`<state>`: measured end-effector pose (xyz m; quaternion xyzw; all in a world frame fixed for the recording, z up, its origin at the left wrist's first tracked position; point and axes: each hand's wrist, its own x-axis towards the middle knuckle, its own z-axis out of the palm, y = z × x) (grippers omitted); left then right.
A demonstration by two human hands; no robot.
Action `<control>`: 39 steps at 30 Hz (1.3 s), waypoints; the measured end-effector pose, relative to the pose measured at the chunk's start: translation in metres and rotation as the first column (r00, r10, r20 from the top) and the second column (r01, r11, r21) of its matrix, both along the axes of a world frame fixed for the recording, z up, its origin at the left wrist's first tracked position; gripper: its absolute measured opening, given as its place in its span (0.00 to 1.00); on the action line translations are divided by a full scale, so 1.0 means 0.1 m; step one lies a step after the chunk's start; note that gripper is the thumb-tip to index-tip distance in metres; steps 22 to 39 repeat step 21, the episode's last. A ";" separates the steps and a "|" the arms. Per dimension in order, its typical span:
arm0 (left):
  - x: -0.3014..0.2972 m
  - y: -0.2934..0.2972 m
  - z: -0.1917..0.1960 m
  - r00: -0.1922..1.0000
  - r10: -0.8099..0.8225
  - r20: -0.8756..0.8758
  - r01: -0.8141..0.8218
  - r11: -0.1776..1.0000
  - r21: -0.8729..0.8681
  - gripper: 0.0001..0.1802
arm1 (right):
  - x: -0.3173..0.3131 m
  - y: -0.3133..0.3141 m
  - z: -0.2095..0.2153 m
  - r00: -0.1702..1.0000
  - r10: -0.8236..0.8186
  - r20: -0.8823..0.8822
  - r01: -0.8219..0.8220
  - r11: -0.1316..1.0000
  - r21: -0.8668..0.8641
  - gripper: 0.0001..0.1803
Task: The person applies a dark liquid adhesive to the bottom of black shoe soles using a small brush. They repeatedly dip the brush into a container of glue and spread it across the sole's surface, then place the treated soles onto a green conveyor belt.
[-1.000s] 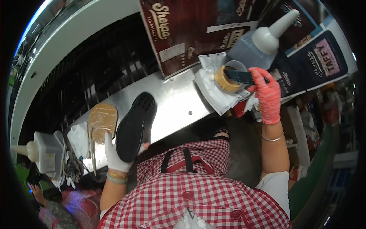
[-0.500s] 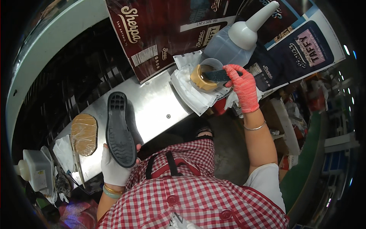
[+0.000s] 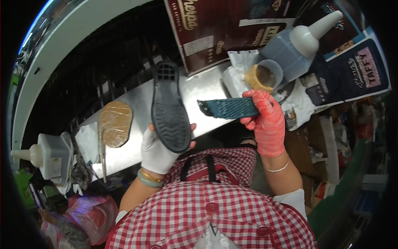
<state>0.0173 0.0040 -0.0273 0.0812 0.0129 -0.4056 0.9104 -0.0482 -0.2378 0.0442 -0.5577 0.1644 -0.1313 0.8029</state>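
My left hand (image 3: 158, 150), in a white glove, holds a black shoe sole (image 3: 169, 108) by its lower end. The sole's recessed, wavy-patterned face is up and its far end rests on or hovers over the metal bench; I cannot tell which. In a pink-red glove, my right hand (image 3: 265, 118) pinches a dark teal, textured flat strip (image 3: 232, 107). The strip's dark, wet-looking tip points left at the sole, with a gap between them. Just beyond that hand stands a small clear cup (image 3: 271, 71) with tan coating on its side and brownish contents.
A large translucent squeeze bottle (image 3: 286, 54) stands behind the cup. On the metal bench (image 3: 143, 151) lie a tan plastic-wrapped oval pad (image 3: 117, 123) and a thin stick (image 3: 102, 153). A second white-capped bottle (image 3: 54, 159) is at far left. Printed dark-red cardboard (image 3: 203, 33) stands behind.
The teal strip has come out of the cup and moved left toward the sole in my right hand. My left hand still holds the sole. The whole view has shifted.
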 end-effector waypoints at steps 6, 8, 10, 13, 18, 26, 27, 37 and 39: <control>-0.09 -0.05 0.11 0.997 0.044 0.066 -0.049 0.996 0.078 0.44 | 0.08 0.69 0.07 0.996 0.089 -0.005 -0.088 0.991 0.103 0.14; -0.09 -0.05 0.13 0.994 0.039 0.104 -0.044 0.998 0.038 0.44 | 0.09 0.77 0.10 0.995 0.099 -0.014 -0.096 0.988 0.124 0.14; -0.09 -0.04 0.18 0.991 0.014 0.132 -0.025 0.996 0.081 0.44 | 0.09 0.79 0.12 0.990 0.131 -0.045 -0.124 0.984 0.129 0.15; -0.14 -0.08 0.23 0.993 0.007 0.114 -0.014 0.998 0.063 0.41 | 0.06 0.79 0.11 0.991 0.128 -0.045 -0.123 0.988 0.094 0.14; -0.16 -0.11 0.22 0.994 -0.011 0.113 -0.002 0.994 0.114 0.43 | 0.06 0.79 0.03 0.997 0.077 -0.002 -0.077 0.995 -0.064 0.14; -0.15 -0.09 0.19 0.981 -0.026 0.194 -0.010 0.983 0.183 0.45 | 0.10 0.80 0.04 0.999 0.027 0.038 -0.023 0.996 -0.082 0.14; -0.15 -0.09 0.19 0.981 -0.026 0.194 -0.010 0.983 0.183 0.45 | 0.10 0.80 0.04 0.999 0.027 0.038 -0.023 0.996 -0.082 0.14; -0.15 -0.09 0.19 0.981 -0.026 0.194 -0.010 0.983 0.183 0.45 | 0.10 0.80 0.04 0.999 0.027 0.038 -0.023 0.996 -0.082 0.14; -0.15 -0.09 0.19 0.981 -0.026 0.194 -0.010 0.983 0.183 0.45 | 0.10 0.80 0.04 0.999 0.027 0.038 -0.023 0.996 -0.082 0.14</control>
